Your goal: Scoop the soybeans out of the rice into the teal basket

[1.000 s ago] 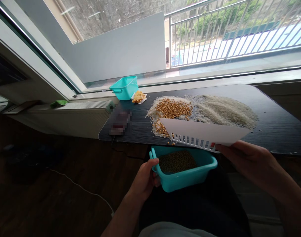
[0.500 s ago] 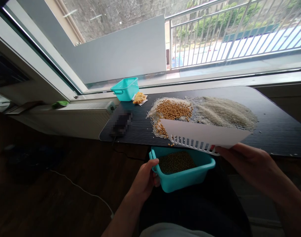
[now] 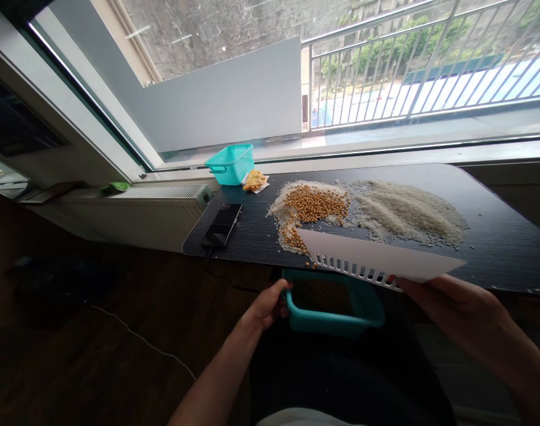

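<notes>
My left hand point(image 3: 270, 305) grips the left end of a turquoise plastic basin point(image 3: 336, 322), which sits below the table's front edge. Greenish-brown beans or grains point(image 3: 323, 296) cover its bottom. In my right hand point(image 3: 456, 302) is a white plastic sheet point(image 3: 380, 254) with a row of slots along its lower edge, tilted over the table's front edge. Just beyond the sheet's left end lie yellow soybeans point(image 3: 316, 204) on a bed of white rice point(image 3: 276, 207). To their right spreads a larger rice pile point(image 3: 407, 207). A few soybeans rest near the table edge.
A second turquoise basin point(image 3: 232, 165) stands at the table's back left, beside a yellow crumpled item point(image 3: 254, 180) on white paper. A black phone point(image 3: 222, 226) with a cable lies at the left of the dark table point(image 3: 495, 254). Window and radiator point(image 3: 167, 207) lie beyond.
The held basin has moved up and further under the table edge, with my left hand on it. The slotted sheet has shifted slightly right and down in the view, which has tilted a little.
</notes>
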Motion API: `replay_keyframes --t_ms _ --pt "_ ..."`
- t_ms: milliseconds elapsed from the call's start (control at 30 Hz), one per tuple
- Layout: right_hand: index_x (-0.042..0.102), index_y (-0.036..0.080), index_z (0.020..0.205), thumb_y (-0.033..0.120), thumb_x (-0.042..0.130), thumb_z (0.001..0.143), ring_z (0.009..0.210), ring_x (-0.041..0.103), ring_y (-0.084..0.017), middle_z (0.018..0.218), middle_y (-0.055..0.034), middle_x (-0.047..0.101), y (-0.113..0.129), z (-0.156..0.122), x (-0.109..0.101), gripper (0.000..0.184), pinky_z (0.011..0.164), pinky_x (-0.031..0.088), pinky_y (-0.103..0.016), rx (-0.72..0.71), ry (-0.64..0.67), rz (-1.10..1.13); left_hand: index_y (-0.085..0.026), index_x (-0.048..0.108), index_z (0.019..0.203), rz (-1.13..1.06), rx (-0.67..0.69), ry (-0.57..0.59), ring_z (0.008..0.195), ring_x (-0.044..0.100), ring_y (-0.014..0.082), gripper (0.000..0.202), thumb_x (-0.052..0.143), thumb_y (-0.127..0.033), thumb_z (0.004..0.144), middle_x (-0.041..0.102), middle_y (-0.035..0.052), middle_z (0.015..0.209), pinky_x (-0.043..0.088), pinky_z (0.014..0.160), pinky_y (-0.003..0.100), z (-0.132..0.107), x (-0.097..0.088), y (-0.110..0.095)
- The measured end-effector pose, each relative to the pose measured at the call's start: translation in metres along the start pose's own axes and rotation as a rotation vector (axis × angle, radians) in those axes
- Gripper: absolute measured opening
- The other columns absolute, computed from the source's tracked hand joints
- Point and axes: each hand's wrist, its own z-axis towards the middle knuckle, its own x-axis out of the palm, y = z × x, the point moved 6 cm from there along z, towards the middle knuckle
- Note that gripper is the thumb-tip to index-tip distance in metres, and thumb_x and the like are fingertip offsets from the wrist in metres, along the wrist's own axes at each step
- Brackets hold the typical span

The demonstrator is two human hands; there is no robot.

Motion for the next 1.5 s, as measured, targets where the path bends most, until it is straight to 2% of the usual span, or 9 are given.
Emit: replay_keyframes --t_ms 300,567,667,800,867,933,1167,1400,1500 --pt "0.072 0.026 0.077 0.045 0.057 0.074 0.065 0.067 -0.021 0.073 -0.0011 0.073 -0.002 -0.014 0.002 0.024 0.063 0.055 -0.029 -0.142 0.176 -0.005 -0.018 0.048 0.051 0.177 0.031 -0.042 0.031 0.036 0.0073 0.028 0.060 -0.039 0.064 0.039 -0.0074 0.038 0.027 0.033 0.020 -0.012 -0.002 -0.007" --pt "0.069 0.023 0.084 0.035 0.044 0.085 0.070 0.066 -0.019 0.080 -0.0050 0.071 -0.017 -0.020 0.049 0.028 0.063 0.053 -0.028 -0.154 0.402 -0.132 -0.015 0.056 0.056 0.372 0.140 -0.068 0.034 0.045 0.0105 0.043 0.055 -0.055 0.072 0.046 -0.0037 0.041 0.033 0.037 0.021 -0.044 -0.012 -0.029" --pt "0.068 0.023 0.082 0.035 0.043 0.085 0.068 0.065 -0.018 0.078 -0.0048 0.070 -0.019 -0.021 0.058 0.028 0.061 0.052 -0.027 -0.172 0.445 -0.151 -0.015 0.065 0.071 0.548 0.392 -0.243 0.039 0.047 0.0113 0.039 0.056 -0.053 0.074 0.050 -0.0030 0.044 0.037 0.044 0.022 -0.084 -0.034 -0.072" --pt "0.068 0.023 0.080 0.034 0.042 0.084 0.066 0.066 -0.018 0.077 -0.0047 0.071 -0.013 -0.020 0.061 0.028 0.059 0.052 -0.027 -0.212 0.451 -0.169 -0.019 0.070 0.091 0.955 0.847 -0.692 0.060 0.056 0.0155 0.033 0.052 -0.045 0.078 0.061 0.0019 0.070 0.045 0.061 0.026 -0.123 -0.065 -0.158" --pt "0.068 0.024 0.077 0.034 0.041 0.084 0.066 0.066 -0.018 0.076 -0.0049 0.071 -0.008 -0.020 0.061 0.029 0.059 0.053 -0.026 -0.236 0.434 -0.174 -0.019 0.069 0.097 1.273 0.917 -0.836 0.072 0.057 0.0187 0.034 0.049 -0.041 0.080 0.060 0.0052 0.083 0.045 0.072 0.030 -0.115 -0.071 -0.190" --pt "0.068 0.024 0.075 0.035 0.041 0.084 0.066 0.066 -0.018 0.076 -0.0050 0.071 -0.006 -0.020 0.063 0.030 0.059 0.053 -0.026 -0.255 0.426 -0.178 -0.020 0.066 0.107 1.520 0.828 -0.885 0.085 0.057 0.0221 0.036 0.047 -0.036 0.081 0.057 0.0087 0.096 0.044 0.078 0.032 -0.091 -0.077 -0.207" --pt "0.069 0.024 0.082 0.035 0.041 0.085 0.067 0.067 -0.018 0.078 -0.0044 0.072 -0.013 -0.020 0.068 0.030 0.059 0.053 -0.026 -0.263 0.427 -0.187 -0.023 0.070 0.101 1.861 0.619 -0.787 0.099 0.051 0.0288 0.035 0.041 -0.026 0.082 0.056 0.0116 0.102 0.042 0.083 0.040 -0.043 -0.080 -0.211" --pt "0.066 0.023 0.071 0.036 0.039 0.085 0.066 0.067 -0.018 0.075 -0.0058 0.071 -0.009 -0.021 0.067 0.033 0.059 0.053 -0.026 -0.250 0.458 -0.214 -0.018 0.067 0.102 1.690 0.783 -0.922 0.096 0.054 0.0260 0.033 0.044 -0.028 0.080 0.058 0.0111 0.100 0.043 0.083 0.036 -0.083 -0.086 -0.224" --pt "0.067 0.023 0.074 0.036 0.038 0.086 0.067 0.067 -0.018 0.077 -0.0058 0.071 -0.010 -0.022 0.069 0.033 0.060 0.053 -0.026 -0.248 0.470 -0.213 -0.018 0.068 0.086 1.482 0.890 -0.811 0.087 0.057 0.0222 0.026 0.046 -0.032 0.080 0.060 0.0075 0.090 0.043 0.080 0.032 -0.115 -0.072 -0.208"
